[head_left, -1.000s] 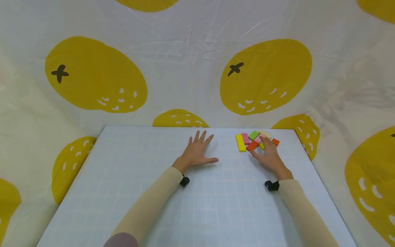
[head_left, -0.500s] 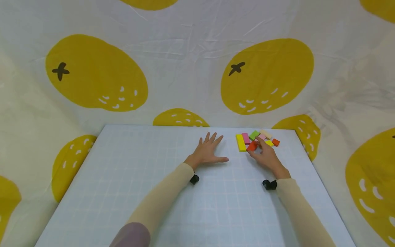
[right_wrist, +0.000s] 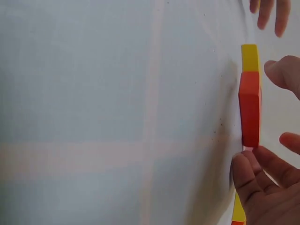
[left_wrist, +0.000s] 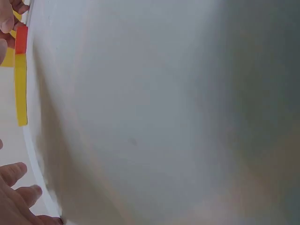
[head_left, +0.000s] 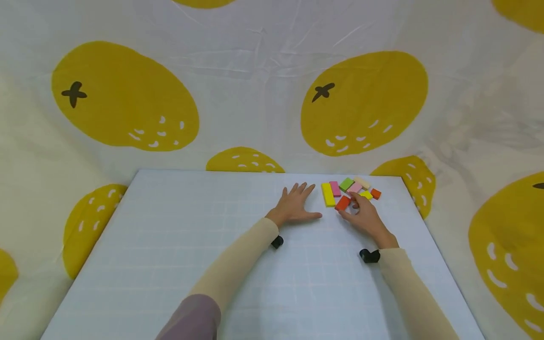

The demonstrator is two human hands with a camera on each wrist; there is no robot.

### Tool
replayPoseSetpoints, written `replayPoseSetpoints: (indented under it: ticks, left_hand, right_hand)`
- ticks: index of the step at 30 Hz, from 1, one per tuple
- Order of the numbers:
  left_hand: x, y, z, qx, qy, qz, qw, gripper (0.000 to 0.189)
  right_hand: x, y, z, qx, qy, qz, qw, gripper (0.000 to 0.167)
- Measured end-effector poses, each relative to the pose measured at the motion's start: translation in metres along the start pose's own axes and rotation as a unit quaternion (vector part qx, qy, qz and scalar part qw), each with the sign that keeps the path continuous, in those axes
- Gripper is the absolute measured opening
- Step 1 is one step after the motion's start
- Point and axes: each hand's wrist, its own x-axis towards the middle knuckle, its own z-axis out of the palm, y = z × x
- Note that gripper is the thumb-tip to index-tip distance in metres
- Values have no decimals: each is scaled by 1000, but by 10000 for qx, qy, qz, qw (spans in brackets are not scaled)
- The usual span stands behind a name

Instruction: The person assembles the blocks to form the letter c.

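In the head view my right hand (head_left: 364, 218) is over a red block (head_left: 343, 203) lying flat on the table, its thumb near the block's close edge. In the right wrist view the thumb (right_wrist: 283, 72) stands off the red block, while the bent lower fingers (right_wrist: 248, 176) are at its lower end. My left hand (head_left: 295, 206), fingers spread, hovers left of a long yellow block (head_left: 328, 194) and touches no block. A pink block (head_left: 335, 189), a green block (head_left: 346, 184) and a pale pink block (head_left: 354, 188) lie behind the red one.
Farther right lie a cream block (head_left: 362, 182), a small yellow block (head_left: 366, 194) and a small orange block (head_left: 376, 193). All sit near the back right of the pale gridded table (head_left: 212, 274). A white cloth (head_left: 255, 108) with big yellow fruit prints hangs behind.
My left hand has moved right, toward the long yellow block. The red block has shifted slightly nearer, and my right hand has drawn back a little, uncovering the small yellow block.
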Motion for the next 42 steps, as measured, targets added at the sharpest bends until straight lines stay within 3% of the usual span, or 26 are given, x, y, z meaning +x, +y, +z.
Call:
replayPoseSetpoints:
  ticks: [9, 16, 22, 30, 37, 42]
  left_hand:
    - [17, 13, 0, -68, 55, 320, 9994, 101]
    - [30, 5, 2, -371, 108, 262, 9989, 102]
    - [37, 9, 2, -675, 39, 258, 9974, 101]
    - [48, 8, 11, -591, 62, 160, 9981, 103]
    - [55, 13, 13, -415, 12, 183, 9990, 101]
    - [57, 18, 14, -528, 0, 149, 9985, 101]
  right_hand:
    - [3, 2, 6, 309, 216, 94, 9992, 86]
    - [7, -4, 8, 485, 171, 202, 9985, 84]
    - [4, -1, 6, 423, 142, 220, 9988, 77]
    - [4, 5, 3, 334, -48, 143, 9993, 73]
    - [5, 7, 1, 455, -92, 80, 9989, 73]
    - [3, 10, 0, 434, -100, 66, 9990, 73]
